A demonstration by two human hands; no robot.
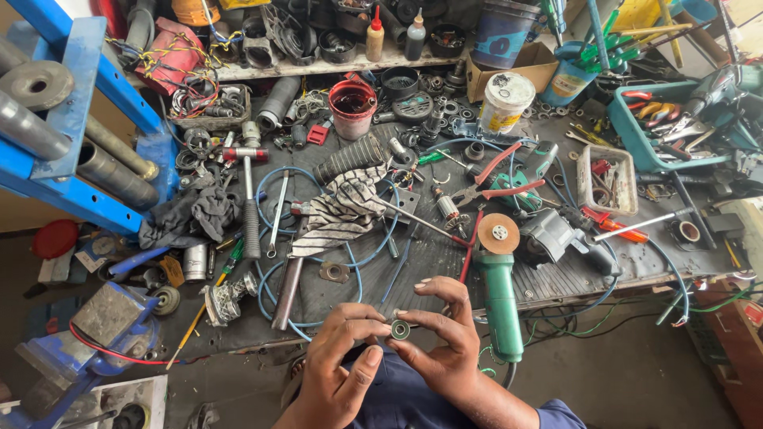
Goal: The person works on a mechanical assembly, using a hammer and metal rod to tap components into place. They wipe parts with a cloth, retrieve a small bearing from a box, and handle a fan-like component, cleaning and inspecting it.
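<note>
Above the cluttered worktop (445, 262), near the green angle grinder (499, 278), the left hand (338, 365) and right hand (445, 342) together pinch a small ball bearing (400, 329). It looks rigid, light, probably greasy; best gripped by its outer rim.

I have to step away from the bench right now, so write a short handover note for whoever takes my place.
Left hand and right hand: together pinching a small round bearing at the fingertips, above the near edge of the workbench.
Nearby: green angle grinder lies just right of the hands; blue cable loops beyond them.
Done: bearing is off the bench, in hand.
Left: bearing not yet fitted to anything visible.
</note>
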